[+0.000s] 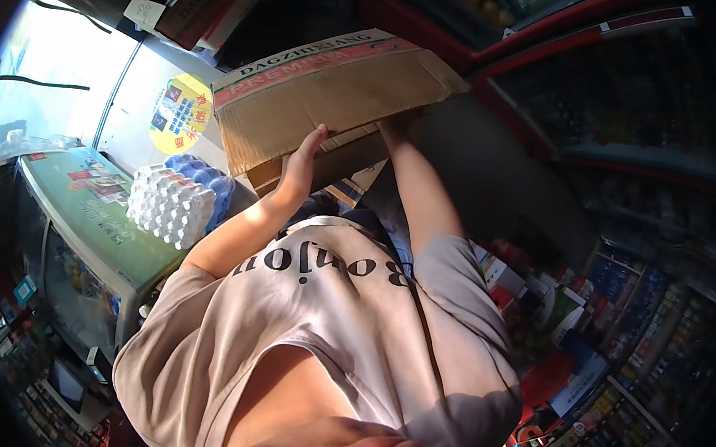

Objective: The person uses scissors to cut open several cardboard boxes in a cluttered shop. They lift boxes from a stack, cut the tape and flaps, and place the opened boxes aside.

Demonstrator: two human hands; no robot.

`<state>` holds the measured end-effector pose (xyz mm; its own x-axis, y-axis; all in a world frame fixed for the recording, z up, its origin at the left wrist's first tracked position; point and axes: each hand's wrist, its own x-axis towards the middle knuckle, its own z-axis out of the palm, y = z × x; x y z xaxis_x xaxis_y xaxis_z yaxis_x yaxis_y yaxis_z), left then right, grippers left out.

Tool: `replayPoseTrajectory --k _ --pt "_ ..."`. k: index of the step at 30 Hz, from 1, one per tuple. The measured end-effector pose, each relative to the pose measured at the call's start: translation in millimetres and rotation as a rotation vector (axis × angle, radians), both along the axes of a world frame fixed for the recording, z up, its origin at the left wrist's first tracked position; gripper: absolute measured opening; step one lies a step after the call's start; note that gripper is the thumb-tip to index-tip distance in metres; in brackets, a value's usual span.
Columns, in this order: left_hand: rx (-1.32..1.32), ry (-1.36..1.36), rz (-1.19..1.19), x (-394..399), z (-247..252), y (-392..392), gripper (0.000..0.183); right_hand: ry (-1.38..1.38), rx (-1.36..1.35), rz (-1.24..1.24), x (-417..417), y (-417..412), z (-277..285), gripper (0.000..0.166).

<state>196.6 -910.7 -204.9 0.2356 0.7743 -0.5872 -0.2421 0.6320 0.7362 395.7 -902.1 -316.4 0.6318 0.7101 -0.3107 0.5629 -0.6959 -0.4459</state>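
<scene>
A brown cardboard box (337, 100) with a red printed band is held out in front of my body, tilted. My left hand (301, 166) grips its near left edge, with the thumb up against the cardboard side. My right hand (389, 130) reaches in under the near right edge; its fingers are hidden by the box. Below the box, between my forearms, part of another printed cardboard piece (365, 179) shows. What the box contains cannot be seen.
Stacked white and blue egg trays (171, 207) rest on a green-topped glass counter (94, 213) at left. More cardboard boxes (185, 7) stand at the upper left. A red-framed glass cabinet (501, 51) is at upper right. Shelves of packaged goods (636, 324) line the right side.
</scene>
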Motion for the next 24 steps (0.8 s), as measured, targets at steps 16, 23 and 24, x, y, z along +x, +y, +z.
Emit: replayPoseTrajectory --k 16,23,24 --pt "-0.242 -0.169 -0.161 21.2 35.9 49.3 0.018 -0.043 0.098 -0.214 12.0 -12.7 -20.8 0.06" --pt "-0.312 -0.22 -0.004 63.6 66.0 16.2 0.021 0.042 -0.148 -0.167 3.2 -7.0 -9.8 0.06" --pt "-0.295 -0.24 0.032 62.6 66.6 26.2 0.022 0.045 -0.195 -0.125 0.9 -4.6 -5.3 0.06"
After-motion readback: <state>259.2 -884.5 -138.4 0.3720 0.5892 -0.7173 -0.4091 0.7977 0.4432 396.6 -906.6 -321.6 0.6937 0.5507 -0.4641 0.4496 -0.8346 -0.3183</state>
